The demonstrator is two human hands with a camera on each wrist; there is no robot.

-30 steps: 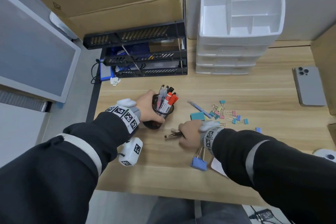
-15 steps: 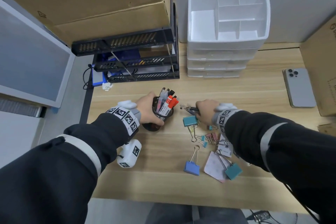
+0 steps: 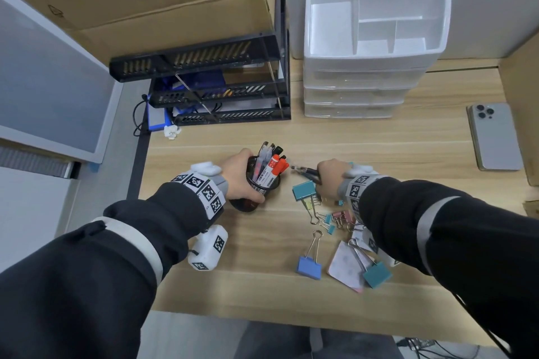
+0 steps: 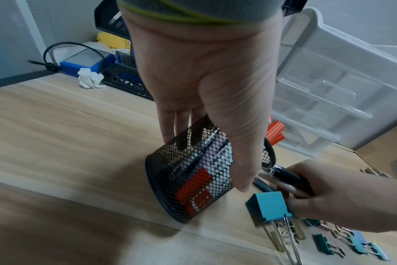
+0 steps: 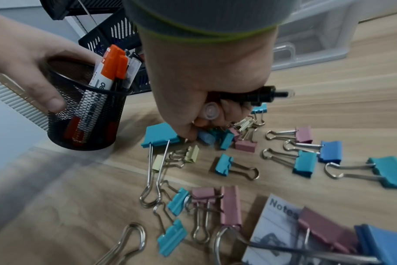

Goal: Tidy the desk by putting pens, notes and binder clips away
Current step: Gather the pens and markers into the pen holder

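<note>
The left hand (image 3: 240, 176) is wrapped round the black mesh pen cup (image 3: 258, 188), thumb on the near side and fingers behind; the cup leans toward the right, its base still on the tabletop (image 3: 262, 265), and it is stuffed with markers (image 3: 272, 167), two of them orange-capped; from the left wrist view the mesh shows a red label inside. The right hand (image 3: 331, 176) is clenched on a bundle of dark pens (image 3: 306, 171), their tips pointing at the cup's rim and just short of it; in the right wrist view the back end of a black pen (image 5: 256, 96) sticks out of the fist, with a clear round cap below it. Right under that hand lies a large teal binder clip (image 3: 303, 190), touching the fingers; nearer the person, small binder clips (image 5: 236, 143) in pink, teal, blue and pale yellow lie scattered; a blue binder clip (image 3: 309, 267) lies nearest the tabletop edge, beside a notes pad (image 3: 342, 267) with another teal clip (image 3: 377, 274) on it. At the back stand a white drawer organiser (image 3: 376, 46) and a black tiered tray (image 3: 221, 96); a phone (image 3: 495, 137) lies face down at the far right.
</note>
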